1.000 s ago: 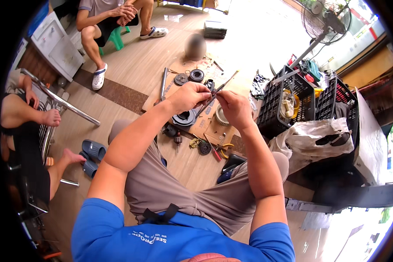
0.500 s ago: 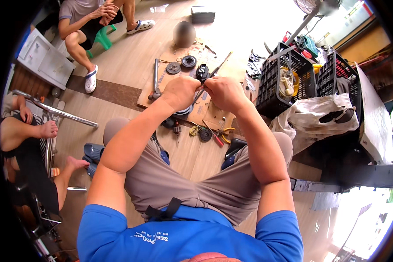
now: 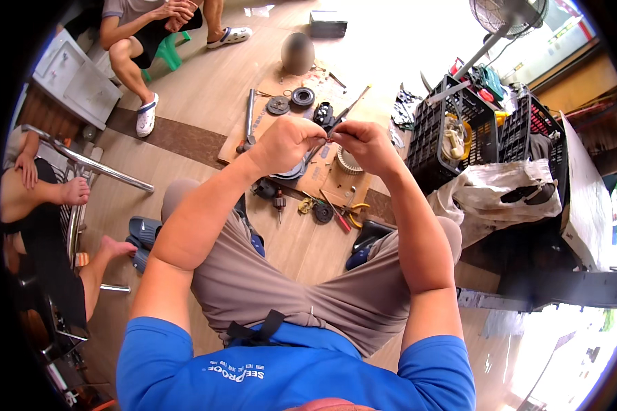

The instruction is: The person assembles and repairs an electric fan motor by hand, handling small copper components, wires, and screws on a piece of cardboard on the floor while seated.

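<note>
The person sits with knees apart, both hands raised together over the cardboard sheet [image 3: 325, 179] spread on the wooden floor. The left hand [image 3: 286, 142] is curled shut and the right hand [image 3: 363, 142] pinches with it; between their fingertips is a small dark part [image 3: 326, 134], thin and partly reddish, too tiny and too covered to make out its shape. It sits in the air above the cardboard sheet's middle, touching both hands.

On the cardboard sheet lie 2 dark round discs [image 3: 291, 101] at its far end, a long metal bar [image 3: 248, 120] along its left edge, and a pale toothed wheel [image 3: 350, 160] just under the right hand. Red-handled pliers [image 3: 337, 212] lie at its near edge. To the right of the cardboard sheet stand 2 black plastic crates [image 3: 452, 133], and a grey dome-shaped casing [image 3: 297, 53] rests beyond its far end.
</note>
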The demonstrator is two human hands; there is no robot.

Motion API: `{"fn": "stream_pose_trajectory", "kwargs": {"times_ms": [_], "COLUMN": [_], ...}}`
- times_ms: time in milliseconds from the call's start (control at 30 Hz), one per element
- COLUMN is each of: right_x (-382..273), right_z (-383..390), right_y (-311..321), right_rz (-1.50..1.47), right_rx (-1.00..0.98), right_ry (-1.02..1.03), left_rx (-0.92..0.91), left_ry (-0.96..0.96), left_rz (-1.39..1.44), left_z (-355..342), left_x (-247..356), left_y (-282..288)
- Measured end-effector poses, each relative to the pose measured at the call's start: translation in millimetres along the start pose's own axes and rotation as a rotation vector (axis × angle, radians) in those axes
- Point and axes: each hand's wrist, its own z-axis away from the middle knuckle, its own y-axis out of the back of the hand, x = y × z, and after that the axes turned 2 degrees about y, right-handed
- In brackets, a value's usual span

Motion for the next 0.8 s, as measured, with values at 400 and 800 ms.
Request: {"fn": "stream_pose_trajectory", "kwargs": {"times_ms": [400,800], "right_x": [9,25], "right_z": [-18,-4], "right_y": [-36,-24], "right_rz": [-0.02,-0.106], "right_rx": [0.254,0.271], "right_ry": [-0.081,-0.019], "left_rx": [0.265,0.013], "left_ry": [0.235,0.668], "left_rz": [-0.101,0.518], "left_z": [-8,-13], "left_x": [-24,-9], "left_y": [-13,-13]}}
